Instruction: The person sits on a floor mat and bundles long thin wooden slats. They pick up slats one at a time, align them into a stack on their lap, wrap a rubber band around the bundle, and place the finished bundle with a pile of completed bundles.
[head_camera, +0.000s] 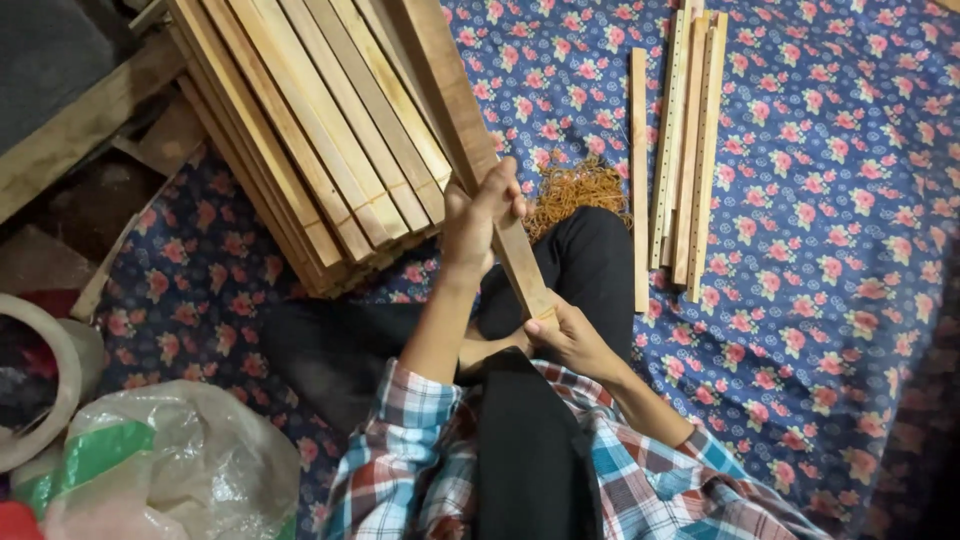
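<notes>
1. 1 wooden slat (470, 150) is held slanting over the person's lap; the left hand (478, 215) is clenched around its middle, and the right hand (565, 335) grips its lower end.
2. 1 stack of like slats (310, 130), about 6 showing on top, lies just left of the held slat, touching it near the left hand.
3. To the right lie 1 lone slat (639, 180) and about 3 drilled slats (690, 150) side by side, well apart from the hands.
4. 1 heap of orange rubber bands (575, 187) sits beside the black-trousered knee (590, 260).
5. 1 plastic bag (170, 465) crowds the lower left; the floral sheet (830, 250) lies open on the right.
</notes>
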